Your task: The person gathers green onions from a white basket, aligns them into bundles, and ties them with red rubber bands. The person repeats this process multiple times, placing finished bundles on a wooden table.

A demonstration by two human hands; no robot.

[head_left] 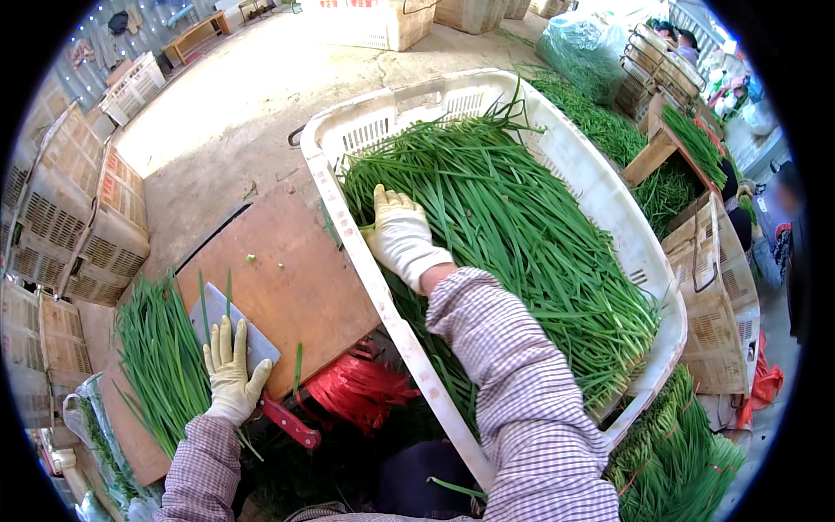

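Note:
My left hand (229,372), in a pale glove with yellowed fingers, lies with fingers spread on the grey blade of a cleaver (262,344). The cleaver's red handle points toward me, past the edge of a brown wooden board (293,267). Beside that hand, on the board's left part, a heap of garlic chives (160,362) lies lengthwise. My right hand (399,235), also gloved, reaches over a white plastic crate (408,339). It touches the garlic chives (515,215) piled inside, by the crate's left wall. Its palm is hidden, so any grip cannot be told.
Red plastic ties (359,388) hang below the board's near edge. Tied chive bundles (678,450) lie at lower right. Stacked crates (78,202) stand at left. Loose greens (593,124) cover the floor beyond the crate. A person (776,215) sits at far right.

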